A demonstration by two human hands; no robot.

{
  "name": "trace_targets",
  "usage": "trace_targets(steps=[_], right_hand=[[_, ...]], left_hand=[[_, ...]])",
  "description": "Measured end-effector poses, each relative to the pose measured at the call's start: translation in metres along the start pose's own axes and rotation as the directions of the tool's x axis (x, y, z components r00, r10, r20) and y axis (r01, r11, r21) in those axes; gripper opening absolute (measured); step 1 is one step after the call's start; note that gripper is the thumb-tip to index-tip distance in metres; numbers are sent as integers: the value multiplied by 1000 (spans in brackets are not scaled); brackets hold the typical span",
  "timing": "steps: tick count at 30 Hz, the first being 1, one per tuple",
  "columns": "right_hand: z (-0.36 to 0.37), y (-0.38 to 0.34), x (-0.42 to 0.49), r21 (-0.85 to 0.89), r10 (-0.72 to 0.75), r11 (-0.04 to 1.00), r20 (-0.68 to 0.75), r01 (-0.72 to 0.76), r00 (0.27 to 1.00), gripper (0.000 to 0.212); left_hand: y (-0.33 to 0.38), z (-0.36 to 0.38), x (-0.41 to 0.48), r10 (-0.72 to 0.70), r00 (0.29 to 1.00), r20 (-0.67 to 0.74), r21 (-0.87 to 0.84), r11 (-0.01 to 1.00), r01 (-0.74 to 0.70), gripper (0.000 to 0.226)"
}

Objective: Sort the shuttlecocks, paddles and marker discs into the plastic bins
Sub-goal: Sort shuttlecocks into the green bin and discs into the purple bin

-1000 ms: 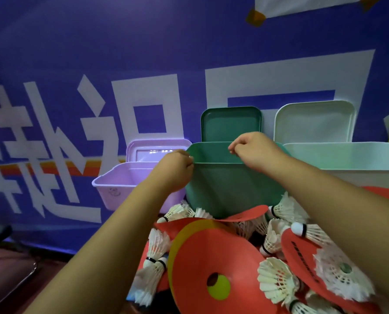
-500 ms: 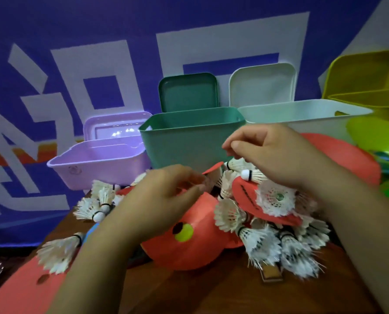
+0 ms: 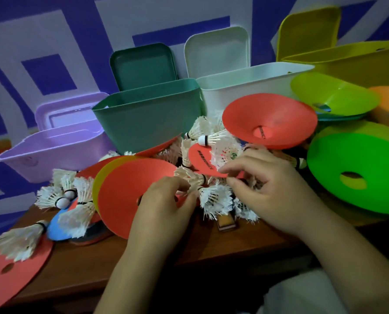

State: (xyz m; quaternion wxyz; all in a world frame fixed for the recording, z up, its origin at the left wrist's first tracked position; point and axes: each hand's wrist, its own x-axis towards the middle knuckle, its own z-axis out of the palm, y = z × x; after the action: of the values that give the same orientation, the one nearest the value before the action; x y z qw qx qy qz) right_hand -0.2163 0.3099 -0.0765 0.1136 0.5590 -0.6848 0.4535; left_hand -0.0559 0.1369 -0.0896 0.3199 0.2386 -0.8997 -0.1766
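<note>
**Both hands low in the shuttlecock pile, fingers narrowed**

A purple and white banner (image 3: 75,30) fills the far side. In front of it the brown counter (image 3: 211,252) carries four open bins in a far row. From left to right they are the lilac bin (image 3: 59,152), the dark green bin (image 3: 148,116), the white bin (image 3: 245,85) and the yellow bin (image 3: 352,62). Each has its lid propped upright behind it.

A bright green disc (image 3: 357,173) lies tilted at the right. Beyond it a lime disc (image 3: 334,96) sits upturned beside the yellow bin. An upturned red disc (image 3: 270,118) rests like a bowl in front of the white bin. A large red disc (image 3: 130,191) leans over a yellow disc (image 3: 102,184) near the middle, and a flat red disc (image 3: 14,275) overhangs the near left edge.

Two bare forearms extend from the near side. The left hand (image 3: 164,205) is palm down over the large red disc, fingers curled, with thumb and fingertips drawn close against the feathers of one shuttlecock (image 3: 193,180). The right hand (image 3: 264,184) is just beside it, knuckles up. Its forefinger and thumb are narrowed at the near edge of the red paddle (image 3: 202,162). Blur hides the fingertips, so I cannot tell whether either hand actually grips anything.

The red paddle lies face up in the heap, black lettering showing, with shuttlecocks resting on it. A blue paddle (image 3: 57,227) lies at the left under more feathers. The main shuttlecock pile (image 3: 214,198) sits on the counter in front of the green and white bins, and a smaller cluster (image 3: 75,214) is spread in front of the lilac bin
</note>
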Motion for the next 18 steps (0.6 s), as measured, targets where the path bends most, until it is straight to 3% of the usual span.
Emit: trace_targets(steps=[4, 11, 18], right_hand=[[13, 2, -12, -64, -18, 998, 101, 24, 995, 17], [24, 8, -18, -154, -113, 980, 112, 129, 987, 12], [23, 2, -15, -75, -119, 990, 3, 119, 993, 19]], left_hand=[[2, 3, -4, -10, 997, -71, 40, 999, 13, 7], [8, -13, -7, 28, 981, -191, 63, 998, -17, 4], [5, -36, -1, 94, 956, -279, 116, 991, -63, 6]])
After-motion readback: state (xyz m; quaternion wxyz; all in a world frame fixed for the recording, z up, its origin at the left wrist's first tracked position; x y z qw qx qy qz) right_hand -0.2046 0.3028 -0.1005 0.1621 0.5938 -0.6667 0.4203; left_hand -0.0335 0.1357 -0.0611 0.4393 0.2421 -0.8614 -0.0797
